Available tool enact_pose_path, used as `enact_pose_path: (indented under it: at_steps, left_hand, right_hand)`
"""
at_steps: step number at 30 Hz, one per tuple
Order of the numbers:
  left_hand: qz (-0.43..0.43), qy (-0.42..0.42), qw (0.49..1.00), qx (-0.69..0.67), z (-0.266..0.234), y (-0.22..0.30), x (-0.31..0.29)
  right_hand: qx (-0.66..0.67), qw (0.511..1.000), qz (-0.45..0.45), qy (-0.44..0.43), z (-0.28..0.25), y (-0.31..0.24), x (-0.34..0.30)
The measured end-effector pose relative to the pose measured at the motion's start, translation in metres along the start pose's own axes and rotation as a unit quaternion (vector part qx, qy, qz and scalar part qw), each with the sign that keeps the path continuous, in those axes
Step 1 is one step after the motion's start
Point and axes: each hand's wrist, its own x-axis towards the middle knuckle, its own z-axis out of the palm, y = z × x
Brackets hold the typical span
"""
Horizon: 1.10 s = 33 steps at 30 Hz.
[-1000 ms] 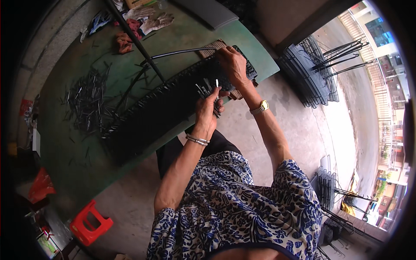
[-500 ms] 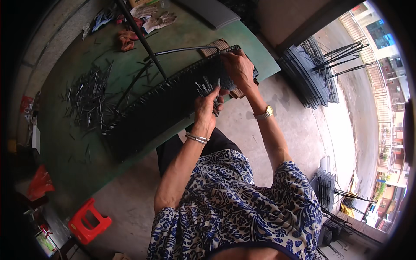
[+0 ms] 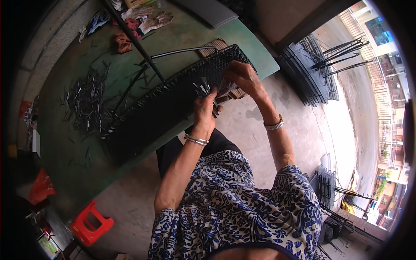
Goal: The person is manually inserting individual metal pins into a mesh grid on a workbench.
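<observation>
A long black mesh rack [image 3: 151, 110] with bar legs lies slantwise along the near edge of the green table [image 3: 65, 173]. Over its right half, my left hand [image 3: 204, 112] is closed round a bundle of thin dark strips [image 3: 202, 89], whose ends fan out above the thumb. Just right of the bundle is my right hand [image 3: 243, 77], its fingers bent down and pinched together over the rack's right end. Whatever lies between those fingertips is hidden. Small shiny ends of strips line the rack's far edge.
A heap of loose strips [image 3: 89, 97] covers the table's left part. Gloves and cloths [image 3: 156, 21] lie at the back, near a grey panel [image 3: 208, 11]. A red stool [image 3: 92, 223] stands at lower left. Stacked wire racks [image 3: 310, 71] are on the floor at right.
My right hand has drawn back from the rack's far right edge toward me, nearer the bundle, its wrist turned. My left hand has hardly moved and keeps the strips.
</observation>
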Motion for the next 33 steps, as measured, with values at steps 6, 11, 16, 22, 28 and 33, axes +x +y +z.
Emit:
enact_pose_path:
  at_steps: [6,11,16,22,28,33]
  left_hand:
    - [-0.031,-0.008,0.999,-0.011,0.002,-0.006,-0.002]
    - [-0.078,-0.058,0.994,-0.057,0.002,-0.016,0.001]
    - [-0.127,-0.073,0.983,-0.107,-0.004,-0.014,0.000]
    - [-0.124,-0.063,0.985,-0.100,-0.011,-0.021,0.004]
    - [-0.109,-0.067,0.988,-0.085,-0.008,-0.020,0.002]
    - [-0.098,-0.052,0.992,-0.058,-0.010,-0.022,0.000]
  right_hand:
    - [-0.142,0.945,-0.067,0.288,0.002,0.023,0.030]
    - [-0.192,0.908,-0.148,0.341,0.010,0.044,0.047]
    - [-0.205,0.910,-0.138,0.334,0.014,0.045,0.048]
    - [-0.291,0.917,-0.049,0.269,0.014,0.037,0.048]
    - [-0.347,0.909,-0.024,0.230,0.005,0.034,0.049]
    - [-0.351,0.916,-0.069,0.183,-0.006,0.029,0.051]
